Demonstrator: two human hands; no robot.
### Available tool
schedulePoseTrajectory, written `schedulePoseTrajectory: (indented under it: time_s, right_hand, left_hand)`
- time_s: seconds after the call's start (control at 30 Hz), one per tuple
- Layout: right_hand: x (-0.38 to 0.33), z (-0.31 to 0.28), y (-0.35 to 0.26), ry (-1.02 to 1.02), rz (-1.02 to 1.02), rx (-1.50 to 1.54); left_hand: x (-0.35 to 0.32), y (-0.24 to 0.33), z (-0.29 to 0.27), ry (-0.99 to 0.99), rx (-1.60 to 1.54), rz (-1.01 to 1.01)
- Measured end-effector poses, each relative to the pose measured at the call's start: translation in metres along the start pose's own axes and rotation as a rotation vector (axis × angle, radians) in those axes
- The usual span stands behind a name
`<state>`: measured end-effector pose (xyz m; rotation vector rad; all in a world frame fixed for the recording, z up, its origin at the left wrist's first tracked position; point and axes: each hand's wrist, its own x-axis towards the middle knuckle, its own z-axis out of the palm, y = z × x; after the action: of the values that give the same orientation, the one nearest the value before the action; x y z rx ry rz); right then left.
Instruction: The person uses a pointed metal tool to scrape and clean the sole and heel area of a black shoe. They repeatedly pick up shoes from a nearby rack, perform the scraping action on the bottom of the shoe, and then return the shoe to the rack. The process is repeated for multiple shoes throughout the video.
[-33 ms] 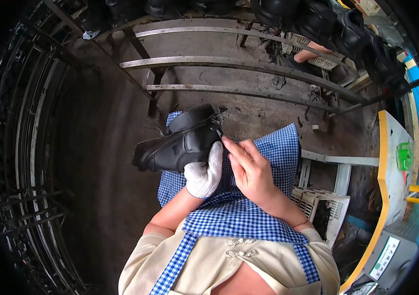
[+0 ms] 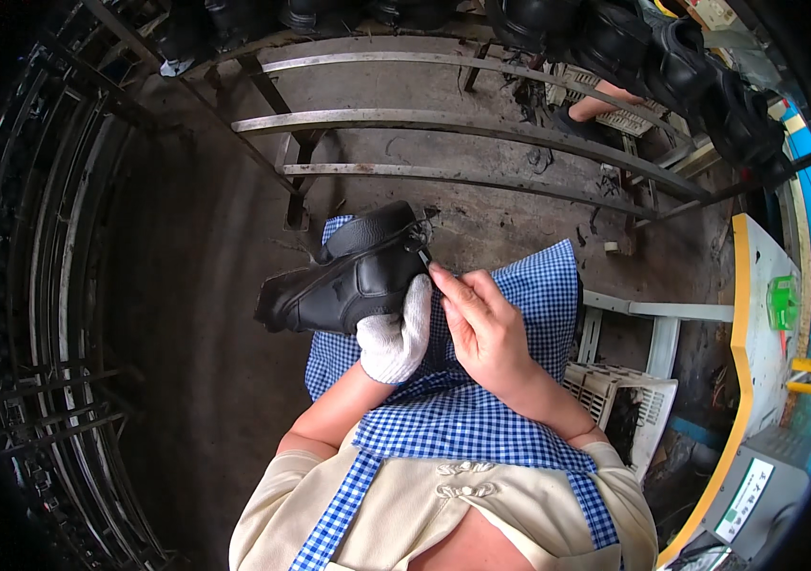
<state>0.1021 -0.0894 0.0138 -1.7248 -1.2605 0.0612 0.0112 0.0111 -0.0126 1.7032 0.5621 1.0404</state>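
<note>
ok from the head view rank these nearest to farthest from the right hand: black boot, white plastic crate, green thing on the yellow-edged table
1. black boot, touching the right hand at its fingertips, just left.
2. white plastic crate, lower right on the floor.
3. green thing, far right on the yellow-edged table.

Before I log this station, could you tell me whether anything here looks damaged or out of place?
Nothing stands out as damaged. The black boot lies on its side over the lap, steadied by the gloved left hand, while the bare right hand works at its collar.
</note>
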Motion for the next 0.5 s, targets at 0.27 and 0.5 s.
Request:
schedulePoseTrajectory:
  time_s: [0.27,0.5]
  right_hand:
    - [0.004,0.014,0.006,0.076,0.023,-0.018]
    - [0.022,-0.01,0.026,0.082,0.049,0.177]
  left_hand:
    - [-0.009,-0.003,0.001,-0.057,-0.026,-0.03]
    - [-0.013,0.004,0.0,-0.134,-0.296,-0.15]
